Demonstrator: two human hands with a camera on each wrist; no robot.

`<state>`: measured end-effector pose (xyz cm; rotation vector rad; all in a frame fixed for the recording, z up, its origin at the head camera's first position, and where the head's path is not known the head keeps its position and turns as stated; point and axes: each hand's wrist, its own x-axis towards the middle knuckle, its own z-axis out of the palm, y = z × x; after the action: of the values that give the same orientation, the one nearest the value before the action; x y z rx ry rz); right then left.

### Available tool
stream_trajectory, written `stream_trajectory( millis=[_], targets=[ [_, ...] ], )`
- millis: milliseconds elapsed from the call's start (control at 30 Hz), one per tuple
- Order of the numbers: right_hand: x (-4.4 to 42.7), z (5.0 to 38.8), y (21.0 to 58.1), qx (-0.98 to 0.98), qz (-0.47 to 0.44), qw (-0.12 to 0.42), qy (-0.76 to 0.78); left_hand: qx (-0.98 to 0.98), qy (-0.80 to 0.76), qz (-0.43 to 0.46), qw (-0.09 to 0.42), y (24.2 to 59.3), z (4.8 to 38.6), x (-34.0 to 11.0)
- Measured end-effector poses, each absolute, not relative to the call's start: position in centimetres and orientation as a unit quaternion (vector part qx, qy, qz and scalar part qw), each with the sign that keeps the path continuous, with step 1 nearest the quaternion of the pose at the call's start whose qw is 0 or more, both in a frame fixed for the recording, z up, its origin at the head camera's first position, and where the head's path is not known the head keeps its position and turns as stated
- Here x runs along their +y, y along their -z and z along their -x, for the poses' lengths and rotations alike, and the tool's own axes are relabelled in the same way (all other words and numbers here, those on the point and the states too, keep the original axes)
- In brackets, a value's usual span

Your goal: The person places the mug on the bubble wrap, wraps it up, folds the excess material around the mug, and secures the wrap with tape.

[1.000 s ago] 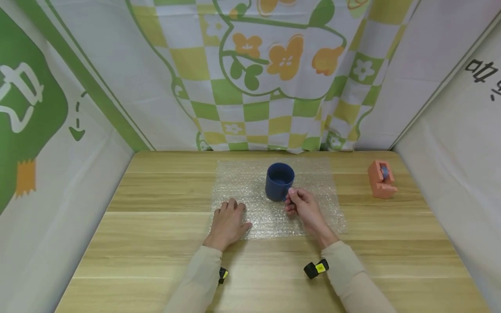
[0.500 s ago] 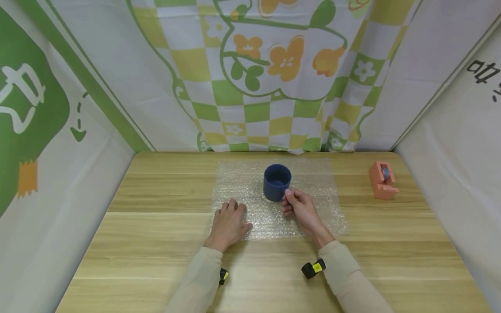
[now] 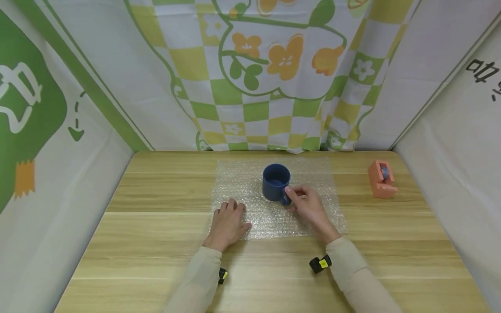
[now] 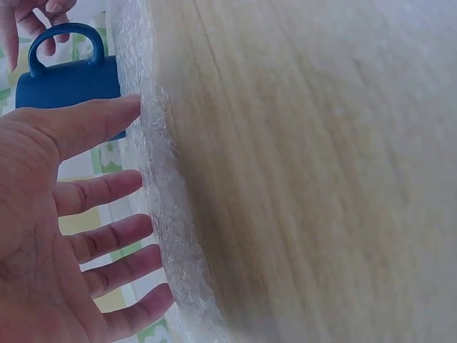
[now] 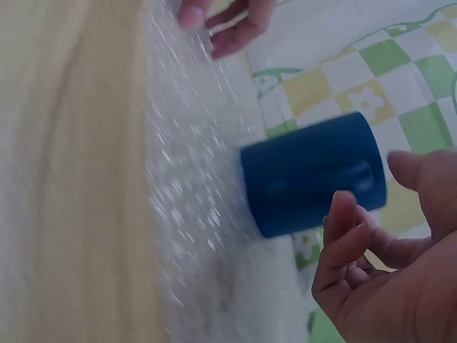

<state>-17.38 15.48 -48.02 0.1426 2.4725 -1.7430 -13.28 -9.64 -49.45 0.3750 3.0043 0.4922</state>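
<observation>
Handle point(image 3: 285, 201) of blue mug point(image 3: 272, 189) just released by right grip point(image 3: 312, 211), now loosely parted and empty; mug left standing on bubble wrap point(image 3: 266, 224), just left of it; left grip point(image 3: 227, 224) spread, nothing held.

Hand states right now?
Left hand: open, fingertips on the bubble wrap.
Right hand: open, loosely curled by the handle of the blue mug, holding nothing.

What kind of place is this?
Probably a small work booth: printed cloth hangings close in three sides of a wood-grain table, which has bubble wrap spread on it.
</observation>
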Motion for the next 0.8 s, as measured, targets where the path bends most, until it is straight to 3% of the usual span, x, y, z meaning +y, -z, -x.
stream_trajectory(
  millis=[267,567,800],
  targets=[
    [17.2,18.5,47.0,0.874,0.029,0.04,0.484,0.979,-0.162,-0.122,0.037,49.5,13.2,-9.7],
    [16.7,21.8,44.1,0.895,0.184,0.049,0.404,0.978,-0.164,-0.119,0.037,49.7,13.3,-9.6],
    [15.3,24.1,42.9,0.901,0.255,0.095,0.337,0.979,-0.161,-0.12,0.039,49.6,13.3,-9.6]
  ],
)
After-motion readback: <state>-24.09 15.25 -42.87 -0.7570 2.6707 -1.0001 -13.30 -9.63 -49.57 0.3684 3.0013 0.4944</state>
